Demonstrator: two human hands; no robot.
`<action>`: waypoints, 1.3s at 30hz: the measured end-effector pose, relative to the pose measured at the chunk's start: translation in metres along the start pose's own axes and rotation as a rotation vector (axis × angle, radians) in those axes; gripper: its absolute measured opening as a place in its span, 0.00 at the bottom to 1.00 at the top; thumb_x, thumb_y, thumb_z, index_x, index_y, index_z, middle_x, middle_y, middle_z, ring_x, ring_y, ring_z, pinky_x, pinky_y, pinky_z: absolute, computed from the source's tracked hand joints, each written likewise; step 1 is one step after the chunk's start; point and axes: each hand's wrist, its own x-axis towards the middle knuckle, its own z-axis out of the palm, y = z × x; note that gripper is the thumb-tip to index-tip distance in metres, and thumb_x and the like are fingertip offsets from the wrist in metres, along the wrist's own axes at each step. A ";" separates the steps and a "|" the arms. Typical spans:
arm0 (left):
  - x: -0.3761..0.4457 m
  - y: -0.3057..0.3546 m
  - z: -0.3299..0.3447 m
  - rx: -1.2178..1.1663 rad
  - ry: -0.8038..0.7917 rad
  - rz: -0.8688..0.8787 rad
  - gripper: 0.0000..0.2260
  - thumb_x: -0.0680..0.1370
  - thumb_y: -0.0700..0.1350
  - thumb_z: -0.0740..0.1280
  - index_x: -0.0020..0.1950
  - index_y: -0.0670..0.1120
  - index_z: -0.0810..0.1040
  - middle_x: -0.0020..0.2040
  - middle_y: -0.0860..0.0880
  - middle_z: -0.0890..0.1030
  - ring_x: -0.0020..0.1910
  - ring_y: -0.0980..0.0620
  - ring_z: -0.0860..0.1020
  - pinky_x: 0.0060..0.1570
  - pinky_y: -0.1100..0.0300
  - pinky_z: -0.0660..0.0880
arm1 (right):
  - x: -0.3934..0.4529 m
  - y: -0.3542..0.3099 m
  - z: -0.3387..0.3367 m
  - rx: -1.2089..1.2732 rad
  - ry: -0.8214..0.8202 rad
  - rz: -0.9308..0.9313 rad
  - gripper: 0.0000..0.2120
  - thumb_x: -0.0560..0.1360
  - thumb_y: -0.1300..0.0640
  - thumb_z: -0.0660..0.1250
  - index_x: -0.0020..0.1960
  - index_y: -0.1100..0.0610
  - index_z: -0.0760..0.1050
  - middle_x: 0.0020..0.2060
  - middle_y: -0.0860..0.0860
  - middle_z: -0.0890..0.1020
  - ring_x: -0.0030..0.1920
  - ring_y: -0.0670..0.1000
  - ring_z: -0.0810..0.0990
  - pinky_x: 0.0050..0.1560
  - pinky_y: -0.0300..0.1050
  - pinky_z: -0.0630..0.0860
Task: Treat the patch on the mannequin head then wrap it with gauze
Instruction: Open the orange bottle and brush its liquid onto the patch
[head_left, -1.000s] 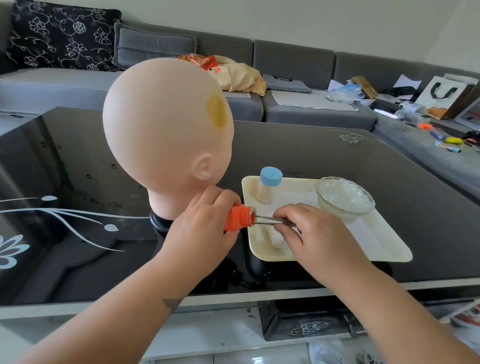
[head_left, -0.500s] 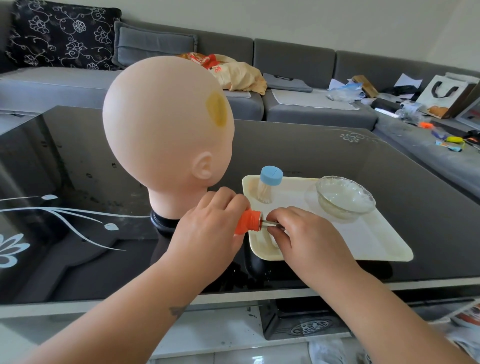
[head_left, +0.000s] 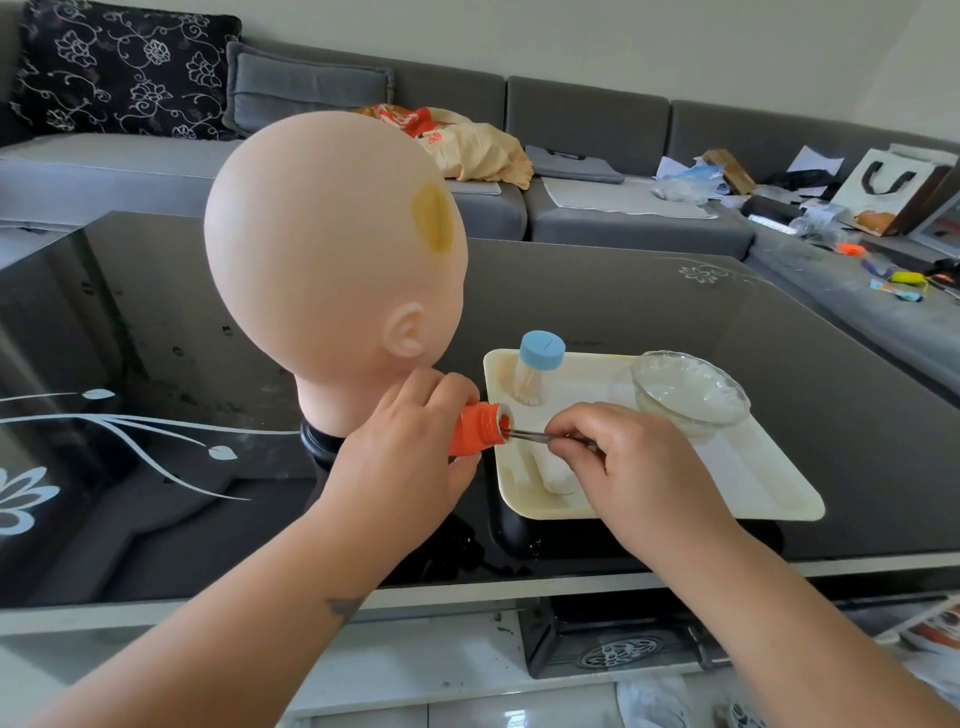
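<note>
A bald mannequin head (head_left: 322, 249) stands on the dark glass table (head_left: 649, 312), with a yellowish patch (head_left: 434, 218) high on its side. My left hand (head_left: 400, 457) grips a small orange bottle (head_left: 475, 428), tipped with its open mouth to the right. My right hand (head_left: 639, 467) pinches metal tweezers (head_left: 535, 435) whose tips are at the bottle's mouth. What the tips hold is hidden. A white roll (head_left: 558, 470), probably gauze, lies on the cream tray (head_left: 763, 478) under my right hand.
On the tray stand a small jar with a blue lid (head_left: 540, 364) and a glass bowl (head_left: 691, 392) with white contents. A grey sofa (head_left: 597, 156) with cushions and clutter runs behind the table. The table's near edge is just below my wrists.
The tweezers went deeper toward the bottle half a second ago and now sit with their tips at its mouth. Both hands stay in about the same place.
</note>
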 end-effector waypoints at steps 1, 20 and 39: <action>0.000 -0.001 0.000 -0.012 0.005 -0.015 0.15 0.71 0.47 0.72 0.55 0.50 0.73 0.50 0.53 0.74 0.47 0.51 0.73 0.38 0.51 0.76 | 0.000 0.001 -0.001 0.017 0.001 0.009 0.02 0.74 0.58 0.69 0.45 0.54 0.81 0.35 0.46 0.81 0.36 0.48 0.77 0.35 0.47 0.75; 0.002 -0.010 0.004 -0.092 -0.064 -0.177 0.18 0.69 0.59 0.73 0.54 0.58 0.71 0.50 0.59 0.75 0.50 0.54 0.72 0.46 0.54 0.75 | 0.001 0.007 -0.003 0.246 -0.036 0.176 0.11 0.73 0.58 0.70 0.40 0.41 0.78 0.33 0.41 0.80 0.39 0.39 0.76 0.38 0.28 0.70; 0.003 -0.006 -0.002 -0.086 -0.081 -0.185 0.18 0.70 0.50 0.73 0.57 0.56 0.72 0.53 0.57 0.76 0.53 0.52 0.72 0.50 0.53 0.73 | 0.001 0.008 -0.008 0.046 0.054 -0.073 0.04 0.73 0.61 0.71 0.45 0.54 0.82 0.36 0.46 0.83 0.36 0.47 0.78 0.37 0.42 0.75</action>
